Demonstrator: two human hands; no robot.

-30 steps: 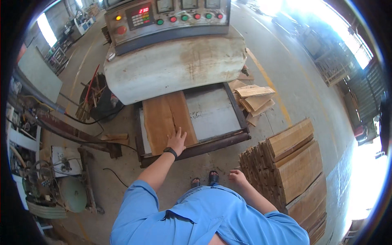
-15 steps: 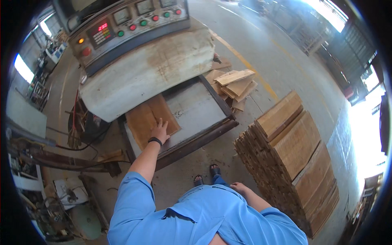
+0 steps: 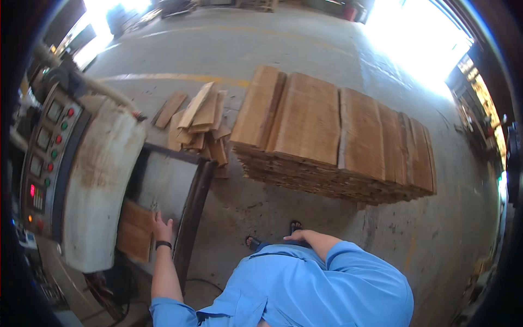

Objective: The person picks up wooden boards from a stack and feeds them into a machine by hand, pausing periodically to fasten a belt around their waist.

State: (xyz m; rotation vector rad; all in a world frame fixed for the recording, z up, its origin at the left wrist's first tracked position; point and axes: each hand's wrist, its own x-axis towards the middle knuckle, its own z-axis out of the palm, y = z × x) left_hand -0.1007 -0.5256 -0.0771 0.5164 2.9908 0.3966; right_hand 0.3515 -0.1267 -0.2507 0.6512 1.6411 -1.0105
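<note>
One grained wooden board [image 3: 135, 229], metal bed [image 3: 166, 174], left hand [image 3: 162, 229] spread beside it — right hand [image 3: 296, 235] loosely open

Floor [image 3: 229, 223] gave passage between the metal bed [image 3: 170, 177] and a board stack [image 3: 310, 122]; loose planks [image 3: 205, 115] crowded the far end, and a pale hood [image 3: 101, 185] closed off the left.

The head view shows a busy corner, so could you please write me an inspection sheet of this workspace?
Surface: pale metal machine bed with a dark frame.
Job's things: wooden board flat on the bed, partly under the white machine hood.
Clutter: loose pile of wood offcuts on the floor.
Hands: left hand open at the board's edge, contact unclear; right hand near the lap, nothing seen in it.
Cables: dark cable on the floor.
Surroundings: large board stack, bright opening behind.
</note>
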